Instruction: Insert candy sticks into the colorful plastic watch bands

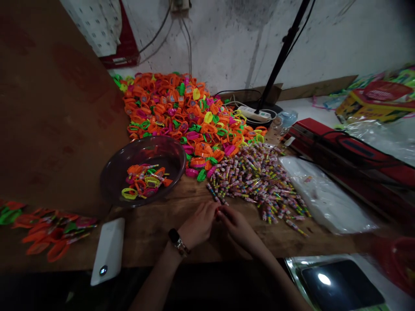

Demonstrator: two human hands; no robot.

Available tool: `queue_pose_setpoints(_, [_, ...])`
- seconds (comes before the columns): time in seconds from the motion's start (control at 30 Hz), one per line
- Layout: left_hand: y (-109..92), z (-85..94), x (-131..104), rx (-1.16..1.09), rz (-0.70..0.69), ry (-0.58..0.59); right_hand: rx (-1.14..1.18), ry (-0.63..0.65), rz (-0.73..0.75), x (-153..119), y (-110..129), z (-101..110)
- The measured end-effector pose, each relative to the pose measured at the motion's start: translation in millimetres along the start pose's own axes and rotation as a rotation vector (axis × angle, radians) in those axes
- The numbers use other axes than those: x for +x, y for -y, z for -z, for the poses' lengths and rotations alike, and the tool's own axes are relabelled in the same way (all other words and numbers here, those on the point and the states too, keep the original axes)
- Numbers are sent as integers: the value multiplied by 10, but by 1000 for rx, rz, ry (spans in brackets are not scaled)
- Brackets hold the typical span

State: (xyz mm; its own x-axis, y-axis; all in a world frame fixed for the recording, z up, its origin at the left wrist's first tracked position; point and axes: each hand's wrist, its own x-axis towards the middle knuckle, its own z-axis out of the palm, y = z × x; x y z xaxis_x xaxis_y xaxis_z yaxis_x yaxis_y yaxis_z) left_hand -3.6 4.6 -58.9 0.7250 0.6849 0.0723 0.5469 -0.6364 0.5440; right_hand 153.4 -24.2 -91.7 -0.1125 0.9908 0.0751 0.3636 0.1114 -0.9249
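My left hand (199, 224), with a dark watch (174, 236) and a bracelet on its wrist, meets my right hand (238, 224) low over the wooden table. Both hands' fingers are closed and pinched together. A small orange-red bit shows between the fingertips, mostly hidden, so its kind is unclear. Just beyond the fingertips are slim printed sticks (213, 191); whether a hand touches them I cannot tell. Right of them spreads a pile of similar wrapped sticks (256, 172). Behind lies a big heap of bright plastic toy watches (168, 103), mostly orange.
A dark plastic basin (112, 172) holds several toy watches and sticks. More watches (42, 233) and a white phone (108, 250) lie left. Clear plastic bags (330, 203) and a red machine (356, 151) with a black cable sit right. A power strip (253, 114) stands behind.
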Motion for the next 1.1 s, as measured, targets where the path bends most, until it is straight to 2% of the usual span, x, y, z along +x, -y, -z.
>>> queue_pose_setpoints(0.07, [-6,215,-9,121,41,-79,29,5,42,33,-9,66])
queue_pose_setpoints(0.1, [2,357,-17,214,103,-179,5,-23,61,49,-18,102])
queue_pose_setpoints(0.2, [78,746,-26,515,402,-628,-261,-139,72,84,-75,162])
queue_pose_setpoints(0.23, [116,808,-8,568,469,-739,-386,-137,56,88,-98,151])
queue_pose_setpoints(0.27, [157,817,27,572,488,-783,-515,-112,26,91,-117,123])
queue_pose_setpoints(0.33, [252,679,158,408,444,-678,-739,-42,-61,96,-135,29])
queue_pose_setpoints(0.4, [364,408,355,141,428,-498,-879,-12,-136,105,-120,-75])
queue_pose_setpoints(0.5, [554,25,676,20,556,-518,-953,-43,-190,123,-64,-167])
queue_pose_setpoints(0.57, [674,-102,833,-15,603,-571,-964,-64,-209,129,-31,-182])
queue_pose_setpoints(0.63, [764,-140,913,-82,596,-588,-939,-85,-211,130,-19,-184])
queue_pose_setpoints(0.73, [804,-152,891,-226,522,-554,-854,-87,-168,137,-49,-186])
queue_pose_setpoints(0.87, [641,-198,672,-407,418,-505,-711,-88,-77,157,-131,-82])
queue_pose_setpoints(0.97, [430,-164,478,-499,289,-446,-275,-151,8,151,-138,109])
queue_pose_setpoints(1.03, [299,-92,377,-515,200,-373,67,-157,-1,139,-77,233])
queue_pose_setpoints(1.1, [195,-7,305,-494,157,-313,216,-139,-23,131,31,315])
